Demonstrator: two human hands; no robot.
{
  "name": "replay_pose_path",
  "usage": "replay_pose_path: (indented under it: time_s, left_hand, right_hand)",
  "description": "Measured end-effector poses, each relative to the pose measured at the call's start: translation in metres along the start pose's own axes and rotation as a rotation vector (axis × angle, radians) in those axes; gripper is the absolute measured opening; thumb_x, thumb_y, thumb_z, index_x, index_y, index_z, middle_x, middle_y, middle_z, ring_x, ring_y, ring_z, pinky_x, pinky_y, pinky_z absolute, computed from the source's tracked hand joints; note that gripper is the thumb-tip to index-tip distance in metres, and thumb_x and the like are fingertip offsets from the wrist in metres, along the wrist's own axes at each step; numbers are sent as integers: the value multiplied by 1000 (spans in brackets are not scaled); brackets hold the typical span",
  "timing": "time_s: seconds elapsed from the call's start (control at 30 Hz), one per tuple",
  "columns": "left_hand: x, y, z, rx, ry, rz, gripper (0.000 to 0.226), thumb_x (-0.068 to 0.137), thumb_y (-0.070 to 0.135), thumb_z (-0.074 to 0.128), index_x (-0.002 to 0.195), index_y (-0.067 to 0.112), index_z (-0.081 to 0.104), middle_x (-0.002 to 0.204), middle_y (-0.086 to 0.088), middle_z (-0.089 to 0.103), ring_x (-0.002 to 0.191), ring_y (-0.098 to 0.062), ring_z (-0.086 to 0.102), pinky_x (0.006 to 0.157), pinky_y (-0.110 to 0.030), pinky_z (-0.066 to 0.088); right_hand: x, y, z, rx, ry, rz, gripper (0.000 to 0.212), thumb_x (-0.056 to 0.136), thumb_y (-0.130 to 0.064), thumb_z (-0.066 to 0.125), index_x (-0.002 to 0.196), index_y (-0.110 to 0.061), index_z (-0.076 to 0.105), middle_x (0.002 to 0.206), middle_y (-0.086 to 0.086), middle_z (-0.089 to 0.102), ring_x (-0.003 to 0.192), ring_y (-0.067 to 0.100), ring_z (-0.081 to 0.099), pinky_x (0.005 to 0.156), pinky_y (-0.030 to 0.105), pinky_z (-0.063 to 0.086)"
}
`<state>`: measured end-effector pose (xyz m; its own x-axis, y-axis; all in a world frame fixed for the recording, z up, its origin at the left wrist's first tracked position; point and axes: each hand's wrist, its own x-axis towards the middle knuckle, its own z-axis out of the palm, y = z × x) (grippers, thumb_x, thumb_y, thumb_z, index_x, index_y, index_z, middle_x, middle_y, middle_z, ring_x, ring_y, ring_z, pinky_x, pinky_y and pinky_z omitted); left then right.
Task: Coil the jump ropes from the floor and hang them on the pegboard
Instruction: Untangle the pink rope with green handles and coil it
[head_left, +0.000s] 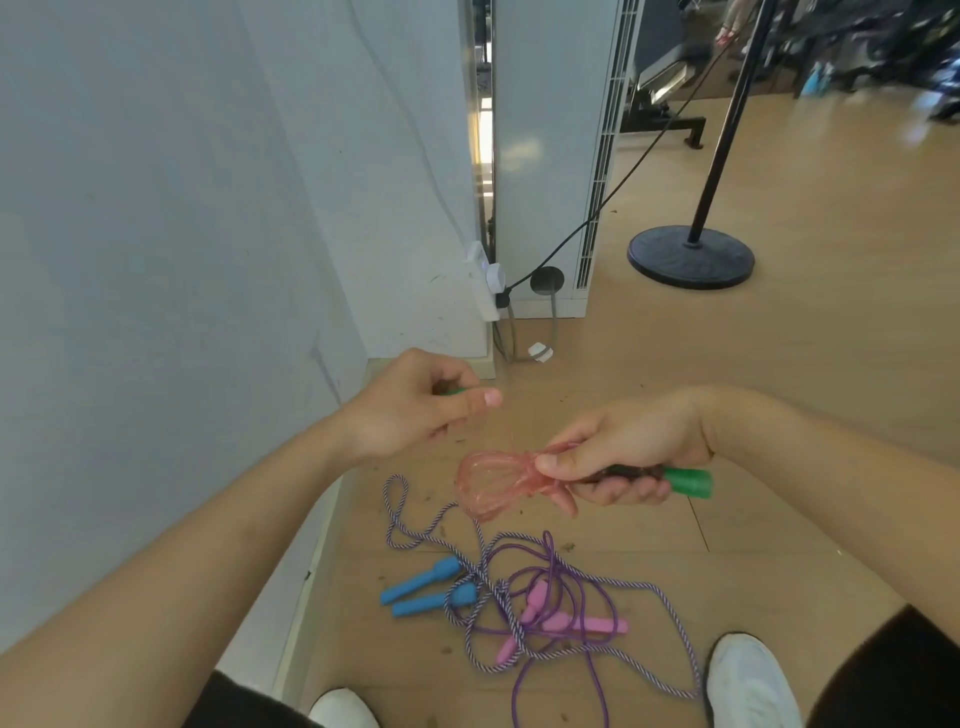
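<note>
Head view: coiled pink jump rope (514, 475)

jump ropes (491, 480) (415, 540) (566, 577) 3 | handles (688, 482) (421, 579) (587, 622) 6 | hands (410, 410) (628, 447) 2 | shoes (748, 680) (343, 709) 2

Looking forward and steeply down from head height, wide-angle, close over left hand (410, 410) and right hand (623, 452), with floor (779, 389) beneath, wall (156, 208) tight left, shoes (748, 680) at bottom edge.

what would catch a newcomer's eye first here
The pink rope coil at centre, pinched by the right hand, which also grips a green handle; the left hand holds the other handle up-left. Below them, a tangle of striped and purple ropes with blue handles and pink handles lies on the floor.
</note>
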<state>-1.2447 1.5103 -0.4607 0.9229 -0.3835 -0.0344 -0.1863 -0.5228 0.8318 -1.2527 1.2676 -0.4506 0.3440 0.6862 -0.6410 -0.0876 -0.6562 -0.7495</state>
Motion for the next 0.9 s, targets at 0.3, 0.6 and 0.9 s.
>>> replay_pose_path:
  time_s: [0.3, 0.6, 0.9]
  left_hand:
    - [-6, 13, 5, -145, -119, 42, 26, 103, 25, 52, 116, 20, 73, 73, -3, 60, 60, -19, 50, 54, -26, 41]
    - [-5, 17, 14, -67, -82, 38, 17, 101, 23, 57, 107, 15, 71, 78, -6, 69, 59, -19, 62, 53, -21, 46]
    - [-3, 22, 5, -220, 114, -40, 18, 94, 7, 63, 110, 15, 68, 99, -15, 73, 64, -22, 68, 57, -30, 56]
  right_hand:
    - [9, 5, -5, 218, 352, -70, 31, 101, -46, 49, 128, -32, 56, 59, 0, 45, 45, 11, 33, 41, 22, 27]
    - [18, 8, -4, 261, 401, -198, 20, 99, -39, 56, 118, -33, 60, 70, 5, 56, 42, 10, 36, 37, 18, 28]
    - [18, 4, -10, 685, 522, -276, 45, 91, -52, 58, 116, -15, 55, 67, 2, 52, 43, 8, 30, 34, 18, 27]
